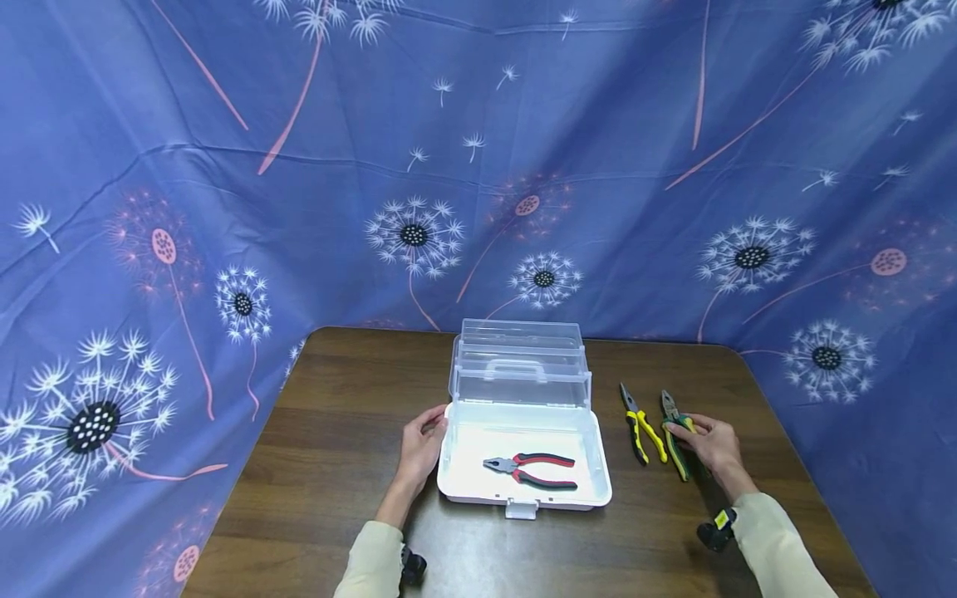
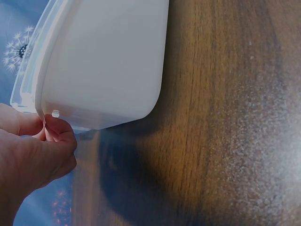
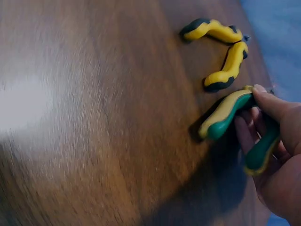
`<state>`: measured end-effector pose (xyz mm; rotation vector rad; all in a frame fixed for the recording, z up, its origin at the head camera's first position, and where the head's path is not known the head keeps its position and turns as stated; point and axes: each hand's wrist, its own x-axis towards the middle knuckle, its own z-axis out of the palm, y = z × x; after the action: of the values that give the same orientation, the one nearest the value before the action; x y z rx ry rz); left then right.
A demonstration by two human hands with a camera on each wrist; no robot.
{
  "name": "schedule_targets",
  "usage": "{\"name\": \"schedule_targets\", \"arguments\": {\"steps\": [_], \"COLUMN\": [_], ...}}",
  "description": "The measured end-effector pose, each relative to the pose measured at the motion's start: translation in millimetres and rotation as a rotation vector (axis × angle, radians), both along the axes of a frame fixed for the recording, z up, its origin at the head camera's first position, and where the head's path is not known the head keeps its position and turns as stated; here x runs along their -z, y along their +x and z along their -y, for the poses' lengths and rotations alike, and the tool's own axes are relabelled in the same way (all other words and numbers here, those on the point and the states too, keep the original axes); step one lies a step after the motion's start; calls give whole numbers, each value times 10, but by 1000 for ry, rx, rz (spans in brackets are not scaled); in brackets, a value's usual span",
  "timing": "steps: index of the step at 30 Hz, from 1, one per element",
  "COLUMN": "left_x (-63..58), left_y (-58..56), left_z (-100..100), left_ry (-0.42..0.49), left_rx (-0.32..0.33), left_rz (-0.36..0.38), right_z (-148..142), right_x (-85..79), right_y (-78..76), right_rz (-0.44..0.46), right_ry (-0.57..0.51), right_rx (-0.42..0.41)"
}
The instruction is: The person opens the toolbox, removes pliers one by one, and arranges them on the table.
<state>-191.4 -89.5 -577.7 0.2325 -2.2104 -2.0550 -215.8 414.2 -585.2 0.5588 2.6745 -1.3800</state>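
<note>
"Head view?"
"Red pliers (image 1: 516, 465) lie in the box (image 1: 466, 438), green pliers (image 1: 676, 455) right of it."
"Left wrist?"
"Left fingers (image 2: 63, 134) pinch the box; tugging could tip it."
"Right wrist?"
"Right fingers (image 3: 244, 134) grip the green pliers; a slack hold could drop them."

The wood-grain table (image 1: 329, 415) is shining. Near its far edge, a clear plastic lid (image 1: 519, 388) is gleaming behind a smooth plastic box (image 1: 471, 436). Toward the right edge, yellow-black pliers (image 1: 633, 413) and green-yellow pliers (image 1: 669, 411) are pairing metal with smooth grips.
</note>
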Motion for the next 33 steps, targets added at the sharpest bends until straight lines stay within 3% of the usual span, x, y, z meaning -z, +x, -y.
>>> {"name": "schedule_targets", "arguments": {"steps": [6, 11, 15, 16, 33], "left_x": [-11, -71, -59, -1, -14], "left_y": [9, 58, 64, 42, 17], "left_z": [-40, -56, -57, -48, -3], "left_ry": [-16, 6, 19, 17, -5], "left_rx": [8, 4, 2, -2, -21], "left_rz": [-20, -20, -4, 3, 49], "right_z": [-48, -76, -82, -74, 267], "right_x": [-76, -64, -77, -95, -473], "right_y": [56, 79, 98, 106, 280], "right_rz": [-13, -63, -80, -77, -206], "right_ry": [240, 297, 307, 304, 194], "right_rx": [-54, -115, -143, -146, -176]}}
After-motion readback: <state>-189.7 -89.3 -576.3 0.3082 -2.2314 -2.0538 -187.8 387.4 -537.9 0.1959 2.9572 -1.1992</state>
